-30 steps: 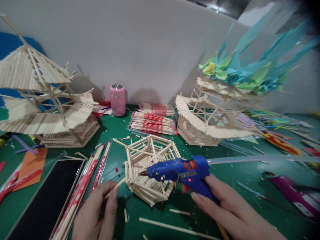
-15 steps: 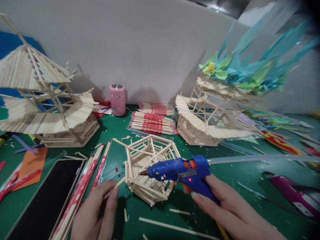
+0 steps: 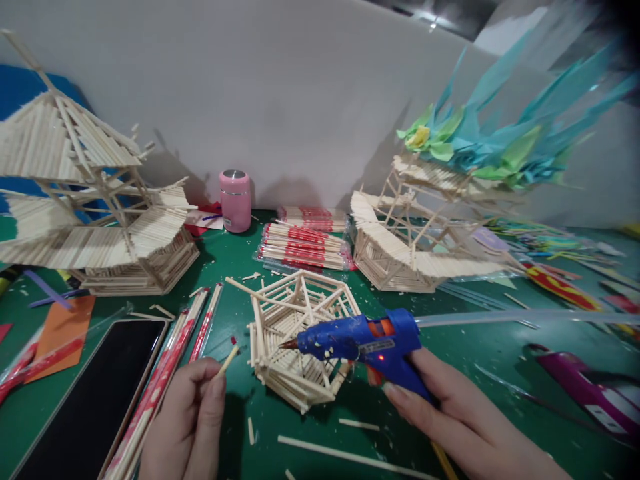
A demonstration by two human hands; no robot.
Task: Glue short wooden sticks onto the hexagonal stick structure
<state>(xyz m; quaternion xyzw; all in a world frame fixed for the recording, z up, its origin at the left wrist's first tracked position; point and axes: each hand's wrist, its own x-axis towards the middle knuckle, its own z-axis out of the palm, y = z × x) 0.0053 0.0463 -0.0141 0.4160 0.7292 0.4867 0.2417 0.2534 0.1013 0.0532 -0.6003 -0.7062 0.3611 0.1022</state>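
Pinched between the thumb and fingers of my left hand (image 3: 187,417) is a short wooden stick (image 3: 229,359), its free end tilted up and away from me. My right hand (image 3: 450,407) is wrapped round the handle of a blue glue gun (image 3: 350,339), whose red light is on. The gun's brown tip points left, over a many-sided frame of wooden sticks (image 3: 280,383) on the green table (image 3: 270,460). The stick in my left hand is left of the frame, apart from it. A clear glue stick (image 3: 500,319) extends from the gun's back.
Stick pavilions stand at the left (image 3: 110,247) and right (image 3: 395,253), the right one topped with blue-green paper. Between them are a pink bottle (image 3: 235,201) and packs of sticks (image 3: 305,247). A phone (image 3: 95,400) lies left, a purple tool (image 3: 590,387) right.
My left hand has drawn back a little to the left, and its short stick has moved away from the frame and points more upward. My right hand and the glue gun have barely moved.
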